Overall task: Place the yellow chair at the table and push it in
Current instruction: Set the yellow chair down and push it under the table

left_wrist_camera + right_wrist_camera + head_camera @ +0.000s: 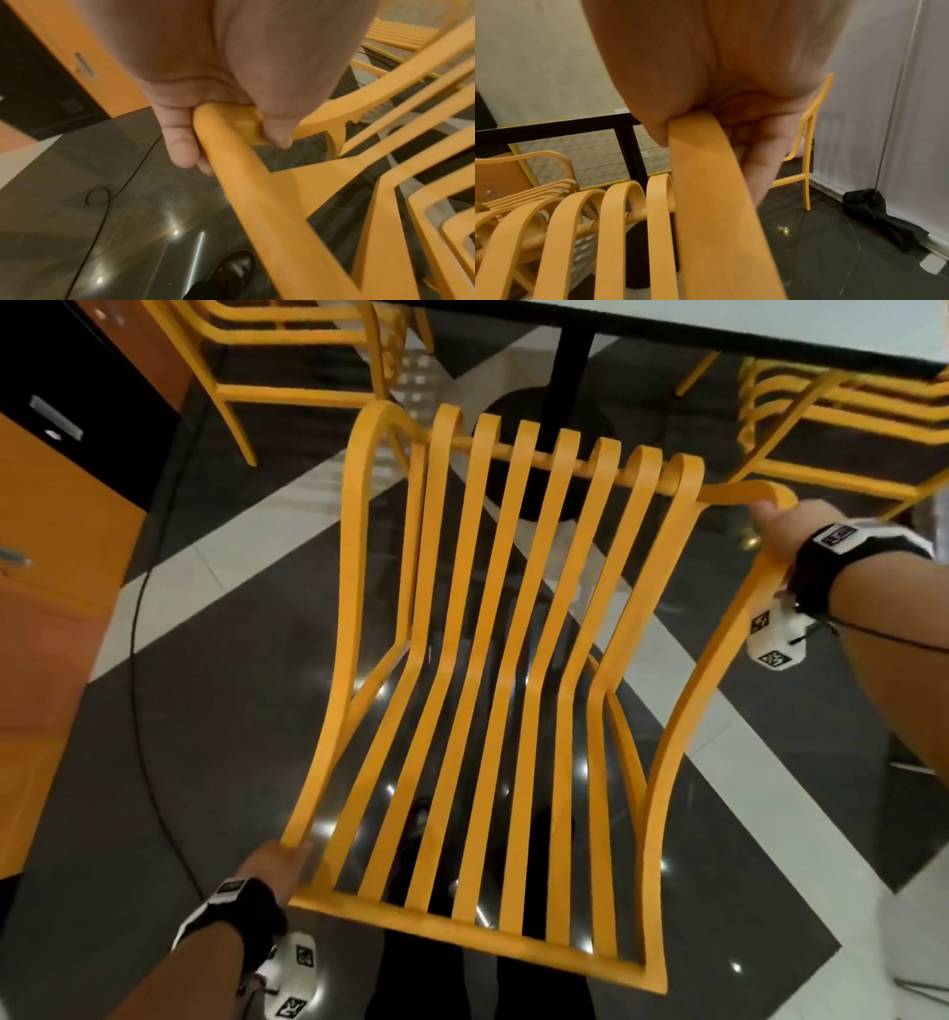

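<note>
We are carrying the yellow chair (493,670) toward the table (770,336), which lies just beyond our hands. Our left hand (280,862) curls round the near corner of the backrest; our right hand (780,528) wraps the far armrest curve. Next, we judge, comes setting the legs down square to the table edge, then pushing in. The black table pedestal (572,377) stands ahead of our right hand, and neighbouring yellow chairs (842,433) flank the gap.
</note>
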The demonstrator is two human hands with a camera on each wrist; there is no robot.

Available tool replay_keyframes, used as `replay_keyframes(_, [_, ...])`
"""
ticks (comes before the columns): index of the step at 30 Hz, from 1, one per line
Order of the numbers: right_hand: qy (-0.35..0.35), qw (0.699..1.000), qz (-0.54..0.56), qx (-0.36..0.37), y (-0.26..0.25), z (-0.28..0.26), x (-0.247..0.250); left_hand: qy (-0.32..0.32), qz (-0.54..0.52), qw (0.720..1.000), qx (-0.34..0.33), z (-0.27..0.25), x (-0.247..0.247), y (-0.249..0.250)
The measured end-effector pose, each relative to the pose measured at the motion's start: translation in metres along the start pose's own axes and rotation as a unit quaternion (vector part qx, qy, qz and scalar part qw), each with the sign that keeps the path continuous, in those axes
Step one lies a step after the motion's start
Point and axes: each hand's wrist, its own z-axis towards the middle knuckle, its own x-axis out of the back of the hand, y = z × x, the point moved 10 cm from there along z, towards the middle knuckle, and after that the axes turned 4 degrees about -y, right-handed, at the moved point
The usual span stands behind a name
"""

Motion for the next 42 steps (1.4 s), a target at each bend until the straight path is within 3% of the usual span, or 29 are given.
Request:
replay_keyframes(3, [-0.038,0.999,-0.010,-0.012,0.030,-0.035,-0.025,0.010,0.029,0.999,-0.015,-0.010,0.012,0.013])
replay_keyframes(5, [-0.103,0.989,-0.105,0.006,0.059,-0.079,-0.059,0.015,0.033,0.999,-0.027,-0.020,0.024,0.028])
replay_keyframes(8, [-0.213,0.945,-0.246,0.039,0.109,-0.166,-0.112,0.026,0.054,0.996,-0.066,-0.033,0.049,0.055])
replay_keyframes(10, [-0.278,0.924,-0.254,0.064,0.124,-0.225,-0.136,0.043,0.067,0.992,-0.099,-0.041,0.070,0.076])
replay_keyframes(12, [-0.319,0.900,-0.277,0.108,0.126,-0.274,-0.150,0.057,0.075,0.986,-0.134,-0.052,0.090,0.103])
replay_keyframes(14, [-0.308,0.878,-0.334,0.150,0.121,-0.303,-0.152,0.067,0.076,0.983,-0.156,-0.066,0.110,0.129])
replay_keyframes(17, [-0.235,0.897,-0.337,0.165,0.107,-0.301,-0.136,0.113,0.102,0.961,-0.231,-0.093,0.139,0.173])
replay_keyframes(20, [-0.218,0.905,-0.336,0.143,0.085,-0.285,-0.117,0.141,0.219,0.897,-0.358,-0.127,0.136,0.217])
replay_keyframes(26, [-0.201,0.924,-0.302,0.120,0.053,-0.261,-0.088,0.136,0.322,0.835,-0.426,-0.170,0.138,0.257])
replay_keyframes(32, [-0.173,0.930,-0.296,0.132,0.030,-0.242,-0.058,0.162,0.308,0.835,-0.427,-0.180,0.156,0.281])
replay_keyframes(37, [-0.186,0.922,-0.304,0.150,0.002,-0.224,-0.040,0.204,0.300,0.845,-0.392,-0.189,0.174,0.304])
replay_keyframes(42, [-0.216,0.916,-0.288,0.178,-0.015,-0.215,-0.036,0.198,0.308,0.858,-0.360,-0.195,0.180,0.315])
